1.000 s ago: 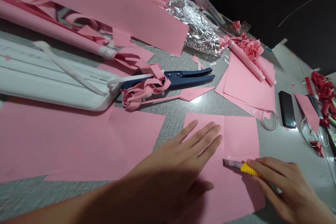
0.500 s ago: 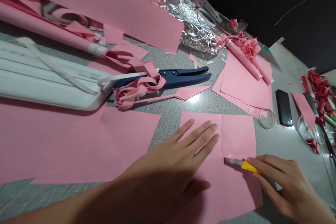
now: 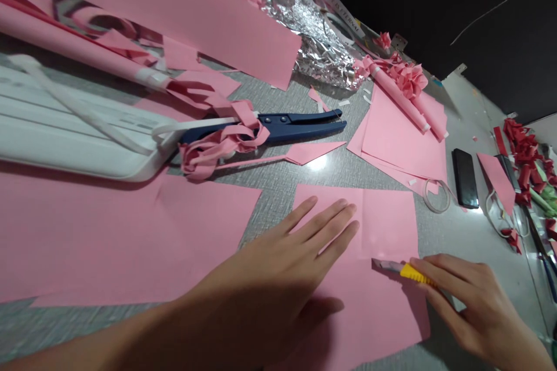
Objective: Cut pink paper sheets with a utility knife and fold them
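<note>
Flat on a creased sheet of pink paper [image 3: 387, 313] lies my left hand [image 3: 300, 261], its fingers stretched out and spread. My right hand [image 3: 474, 301] grips a utility knife [image 3: 413, 273] with a yellow body. The knife's blade is out and points left over the sheet, its tip near the crossing of the folds. Whether the tip touches the paper I cannot tell. Left of this sheet a larger pink sheet [image 3: 108, 237] lies on the grey table, partly under a white device.
Beyond my hands lie dark blue pliers [image 3: 304, 123] tangled with pink paper strips, and the white device [image 3: 73, 127]. A stack of pink squares [image 3: 400, 145], a tape roll [image 3: 436, 196] and a black phone [image 3: 465, 178] are at the right. Silver foil [image 3: 317, 40] lies behind.
The view has shifted slightly, so the table things appear a little further left. My right hand and the knife moved slightly right relative to the sheet; my left hand stays flat on it.
</note>
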`<state>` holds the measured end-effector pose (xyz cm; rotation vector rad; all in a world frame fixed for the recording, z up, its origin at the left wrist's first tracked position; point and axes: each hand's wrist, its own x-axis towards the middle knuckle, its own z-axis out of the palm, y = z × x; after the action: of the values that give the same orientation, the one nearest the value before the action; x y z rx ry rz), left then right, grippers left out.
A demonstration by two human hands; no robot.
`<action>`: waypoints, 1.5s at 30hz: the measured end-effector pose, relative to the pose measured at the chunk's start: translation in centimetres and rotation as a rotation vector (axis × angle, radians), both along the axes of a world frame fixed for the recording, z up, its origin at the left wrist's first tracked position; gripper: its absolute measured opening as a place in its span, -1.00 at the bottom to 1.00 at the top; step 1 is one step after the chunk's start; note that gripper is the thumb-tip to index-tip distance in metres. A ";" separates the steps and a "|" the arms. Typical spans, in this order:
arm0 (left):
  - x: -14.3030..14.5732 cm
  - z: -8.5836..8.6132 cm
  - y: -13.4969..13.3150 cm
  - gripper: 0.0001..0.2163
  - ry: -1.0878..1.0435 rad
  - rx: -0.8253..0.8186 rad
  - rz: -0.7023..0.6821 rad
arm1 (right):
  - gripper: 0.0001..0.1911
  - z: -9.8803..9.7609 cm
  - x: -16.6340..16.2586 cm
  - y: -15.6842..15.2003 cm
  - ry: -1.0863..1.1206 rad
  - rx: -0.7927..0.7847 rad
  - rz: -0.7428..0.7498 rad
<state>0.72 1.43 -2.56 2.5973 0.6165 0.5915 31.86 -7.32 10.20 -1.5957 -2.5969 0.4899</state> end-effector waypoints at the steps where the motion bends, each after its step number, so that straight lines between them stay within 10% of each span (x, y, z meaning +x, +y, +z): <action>1: 0.0 0.1 0.0 -0.21 0.003 -0.002 0.002 | -0.66 0.0 0.1 -0.1 -0.003 -0.004 -0.004; 45: 0.5 0.4 0.1 -0.18 0.025 0.025 0.043 | -0.67 -0.2 2.5 -1.2 0.060 0.030 -0.132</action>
<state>1.22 1.48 -2.12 2.6241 0.6784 0.5852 34.32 -8.48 10.02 -1.7011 -2.4241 0.4788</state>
